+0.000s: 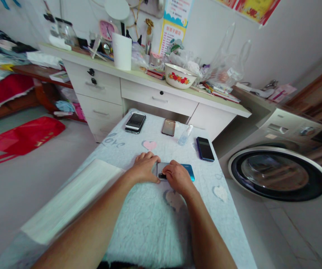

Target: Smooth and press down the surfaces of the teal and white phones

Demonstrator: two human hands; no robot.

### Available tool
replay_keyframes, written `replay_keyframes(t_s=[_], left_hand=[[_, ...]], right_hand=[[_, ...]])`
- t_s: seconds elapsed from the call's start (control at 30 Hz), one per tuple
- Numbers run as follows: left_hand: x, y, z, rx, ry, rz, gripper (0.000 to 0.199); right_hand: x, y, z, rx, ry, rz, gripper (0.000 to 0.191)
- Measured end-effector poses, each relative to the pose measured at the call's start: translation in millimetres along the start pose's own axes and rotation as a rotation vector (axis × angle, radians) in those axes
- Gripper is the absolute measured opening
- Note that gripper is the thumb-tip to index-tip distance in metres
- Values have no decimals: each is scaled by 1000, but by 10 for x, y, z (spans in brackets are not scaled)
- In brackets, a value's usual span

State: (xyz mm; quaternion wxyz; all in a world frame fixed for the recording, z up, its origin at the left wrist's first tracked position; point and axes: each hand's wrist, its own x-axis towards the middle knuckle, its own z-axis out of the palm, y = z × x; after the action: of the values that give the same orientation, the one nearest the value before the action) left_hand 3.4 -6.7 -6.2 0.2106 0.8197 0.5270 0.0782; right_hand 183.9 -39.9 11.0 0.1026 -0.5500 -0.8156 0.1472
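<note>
A phone with a blue back (188, 171) lies flat and sideways on the cloth-covered table (149, 209). My left hand (146, 168) rests at its left end, thumb and fingers apart around that edge. On the phone's back, my right hand (176, 175) has its fingers drawn together, pressing near the dark camera area; what they hold, if anything, is hidden. Beyond the hands are a stack of phones (135, 122), a phone case (168, 127), a clear spray bottle (185, 135) and a dark phone (205, 148). A folded white cloth (73, 198) lies left of my left arm.
Behind the table stands a white desk (155, 93) bearing a floral bowl (180, 76), a white cylinder (122, 51) and plastic bags. At the right is a front-loading washing machine (278, 173). A red bag (28, 134) lies on the floor at the left.
</note>
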Motion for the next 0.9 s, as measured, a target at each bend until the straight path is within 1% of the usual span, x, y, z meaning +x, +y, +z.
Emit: replay_keyframes(t_s=[0.37,0.5,0.77,0.9], left_hand=[[5,-17,10,-5,11,26,76],[2,-12,7,1,-6,8,75],[0,-16,9,-15,5,14,75],[7,-43,27,-17,23,38,74]], right_hand=[[49,-185,102,11,29,-42,19],[69,-209,125,20,27,-51,20],[55,-78,102,12,71,-7,22],[35,-14,58,19,69,23,24]])
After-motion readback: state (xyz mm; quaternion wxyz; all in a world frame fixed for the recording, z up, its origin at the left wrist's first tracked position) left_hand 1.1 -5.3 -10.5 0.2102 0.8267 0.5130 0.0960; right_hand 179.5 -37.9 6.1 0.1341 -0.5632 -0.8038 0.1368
